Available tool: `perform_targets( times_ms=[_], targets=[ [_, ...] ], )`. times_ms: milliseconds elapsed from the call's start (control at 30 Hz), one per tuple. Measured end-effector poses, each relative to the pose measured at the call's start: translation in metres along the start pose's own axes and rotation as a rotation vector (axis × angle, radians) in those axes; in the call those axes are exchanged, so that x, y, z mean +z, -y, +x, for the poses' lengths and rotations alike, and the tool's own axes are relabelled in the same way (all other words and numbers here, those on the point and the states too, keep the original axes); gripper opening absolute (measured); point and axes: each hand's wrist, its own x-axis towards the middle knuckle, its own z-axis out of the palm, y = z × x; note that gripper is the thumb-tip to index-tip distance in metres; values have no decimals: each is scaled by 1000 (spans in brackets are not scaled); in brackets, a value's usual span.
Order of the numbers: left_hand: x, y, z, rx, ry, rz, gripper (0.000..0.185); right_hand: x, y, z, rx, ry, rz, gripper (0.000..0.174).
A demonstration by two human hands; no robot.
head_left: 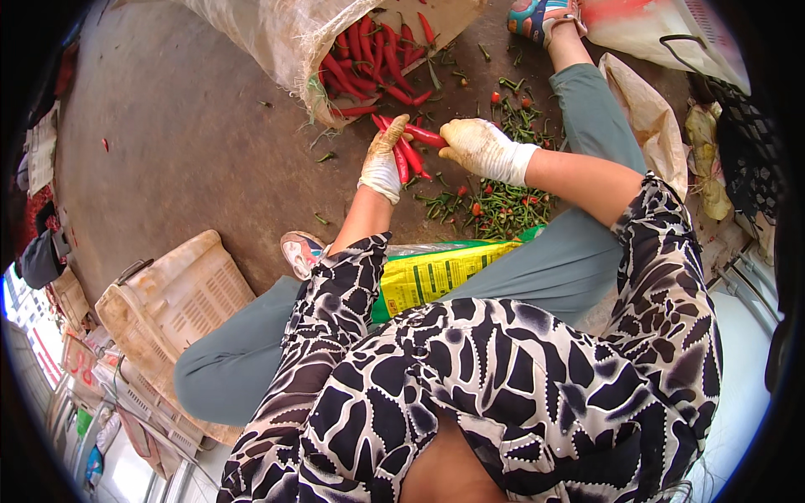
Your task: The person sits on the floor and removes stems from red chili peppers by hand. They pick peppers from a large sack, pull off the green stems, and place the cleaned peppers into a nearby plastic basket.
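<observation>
My left hand (385,154), in a stained whitish glove, grips a small bunch of red chili peppers (409,154). Opposite it, my right hand (481,143), gloved the same way, has its fingers closed on the end of one red chili pepper (425,136) whose other end reaches to the left hand's thumb. The right fingertips partly hide that pepper's end. Just beyond both hands, a woven plastic sack (286,53) lies on its side with its mouth towards me. Many red chilies (368,53) fill the mouth and spill onto the floor.
Green pepper stems (512,204) with a few red bits lie heaped below my right hand. A yellow and green printed bag (434,273) is between my legs. Plastic crates (188,283) stand at left; another sack (651,110) lies beyond my right leg.
</observation>
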Motion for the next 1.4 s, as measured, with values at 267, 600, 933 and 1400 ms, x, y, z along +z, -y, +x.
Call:
perform_targets(
  times_ms=[267, 600, 933, 1400],
  targets=[
    [0, 12, -21, -69, -240, -132, 23, 3, 0, -3, -335, -59, -185, 16],
    [-13, -11, -20, 41, -35, -154, 24, 0, -108, 153, 89, -357, -645, 18],
    [-5, 7, -10, 100, 238, -306, 30, 18, -13, 15, 51, 98, 29, 30],
    [19, -38, -20, 268, 254, -522, 20, -10, -19, 33, -323, -96, 338, 22]
  ],
)
